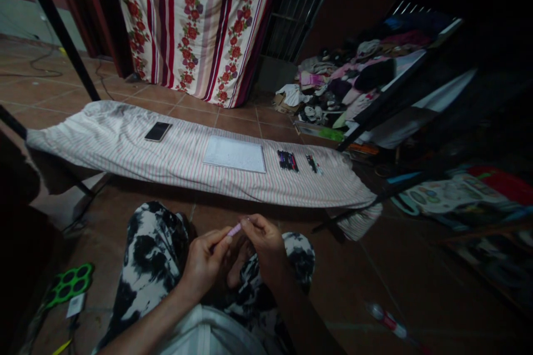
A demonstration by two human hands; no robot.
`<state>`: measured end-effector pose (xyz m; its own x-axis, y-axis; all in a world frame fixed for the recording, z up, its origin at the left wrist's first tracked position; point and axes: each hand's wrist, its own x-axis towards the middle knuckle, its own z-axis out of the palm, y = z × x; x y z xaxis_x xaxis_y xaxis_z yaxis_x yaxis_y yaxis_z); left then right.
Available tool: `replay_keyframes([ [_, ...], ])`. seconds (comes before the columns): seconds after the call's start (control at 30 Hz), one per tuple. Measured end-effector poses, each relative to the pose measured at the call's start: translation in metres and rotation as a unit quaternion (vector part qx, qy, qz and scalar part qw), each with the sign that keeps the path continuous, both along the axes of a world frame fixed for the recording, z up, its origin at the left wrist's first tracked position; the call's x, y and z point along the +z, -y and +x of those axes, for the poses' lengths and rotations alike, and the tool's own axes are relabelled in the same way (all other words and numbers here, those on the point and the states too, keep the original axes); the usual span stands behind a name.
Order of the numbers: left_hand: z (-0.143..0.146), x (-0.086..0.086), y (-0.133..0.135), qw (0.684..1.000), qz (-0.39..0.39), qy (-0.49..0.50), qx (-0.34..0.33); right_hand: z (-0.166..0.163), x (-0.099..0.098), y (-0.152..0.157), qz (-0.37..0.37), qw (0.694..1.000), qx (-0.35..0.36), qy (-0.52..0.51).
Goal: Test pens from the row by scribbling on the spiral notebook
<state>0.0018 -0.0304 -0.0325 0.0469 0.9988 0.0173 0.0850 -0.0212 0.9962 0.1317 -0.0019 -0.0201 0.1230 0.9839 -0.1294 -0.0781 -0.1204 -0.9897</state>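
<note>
A slim lilac pen-like stick (pixel 235 229) is held above my lap. My left hand (pixel 206 260) is closed around its lower end, and the fingertips of my right hand (pixel 265 241) pinch the upper end. Beyond my knees stretches a low surface covered with a striped cloth (pixel 183 163). On it lie a dark-screened phone (pixel 158 131), a spiral notebook (pixel 233 153) with a pale page up, a row of several dark pens (pixel 287 161), and a smaller group of pens (pixel 312 164) to the right.
A floral striped curtain (pixel 191 28) hangs behind. Clothes (pixel 350 77) are heaped at the back right. Dark metal bars (pixel 62 28) frame the surface. A green object with round dark openings (pixel 70 283) lies at lower left, a plastic bottle (pixel 387 320) at lower right.
</note>
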Motion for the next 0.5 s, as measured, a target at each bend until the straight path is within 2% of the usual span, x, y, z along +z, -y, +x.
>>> replay_keyframes([
  [0.1,-0.002,0.006,-0.002,0.992,-0.074,0.090,-0.054,0.003,0.001,-0.001,0.002,0.999,0.039,-0.022],
  [0.2,-0.003,0.013,-0.003,0.977,-0.114,0.148,-0.103,0.005,0.010,0.002,0.003,0.998,0.046,-0.042],
  [0.37,-0.002,0.017,-0.002,0.955,-0.174,0.206,-0.124,0.007,0.014,0.004,-0.002,0.997,0.052,-0.055],
  [0.5,-0.002,0.016,-0.002,0.956,-0.170,0.202,-0.132,0.010,0.010,0.001,0.013,0.997,0.053,-0.052],
])
